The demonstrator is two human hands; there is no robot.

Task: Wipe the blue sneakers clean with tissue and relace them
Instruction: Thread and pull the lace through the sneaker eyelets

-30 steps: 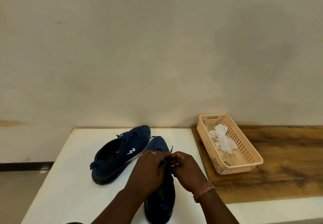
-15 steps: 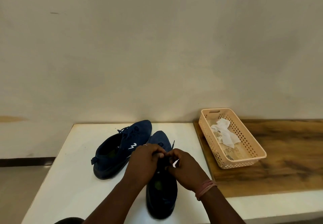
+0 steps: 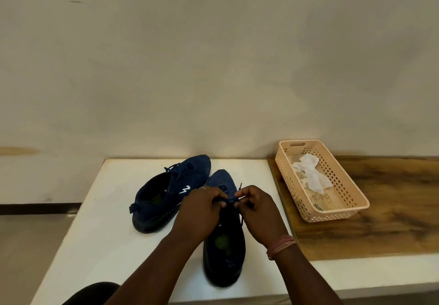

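1. Pinching the dark blue lace (image 3: 226, 201) from both sides: left hand (image 3: 199, 212) and right hand (image 3: 257, 212), fingers curled tight on it, over the near sneaker (image 3: 224, 250) on the white table (image 3: 99, 233).
2. Second sneaker (image 3: 171, 190) sits just behind-left, laced up.
3. Further right, a peach basket (image 3: 356, 200) on the wooden board (image 3: 392, 221) holds crumpled tissue (image 3: 311, 174).

Two blue sneakers stood toe-away: the laced sneaker (image 3: 171, 188) lay left. The near sneaker (image 3: 224, 252) stood beside it, its lace (image 3: 226, 200) pinched above. Crumpled tissue (image 3: 311, 174) lay apart.
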